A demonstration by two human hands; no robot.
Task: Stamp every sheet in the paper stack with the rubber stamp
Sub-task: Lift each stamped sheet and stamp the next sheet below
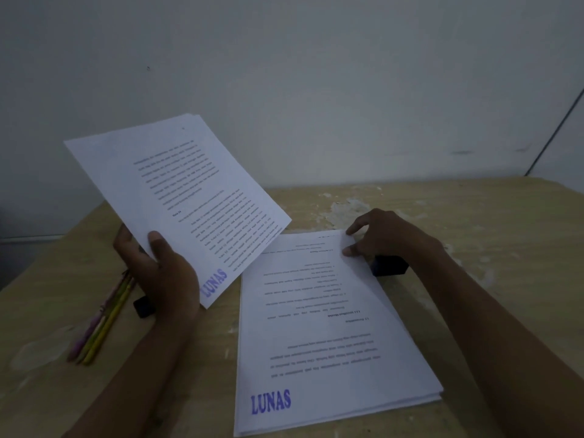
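Observation:
My left hand [161, 273] grips a bundle of printed sheets [177, 197] lifted off the table and tilted, thumb on top; a blue LUNAS mark shows at its near corner. The paper stack [316, 336] lies flat on the table, its top sheet bearing a blue LUNAS mark at the near left corner. My right hand [379, 238] pinches the far right corner of the stack's top sheet. A black block, apparently the rubber stamp [389, 265], sits beside the stack under my right wrist. Another small black object [143, 306] lies behind my left hand, mostly hidden.
Three pencils [101, 324] lie on the left of the worn wooden table [489, 232]. A plain wall rises just behind the table's far edge. The table's left edge runs close past the pencils.

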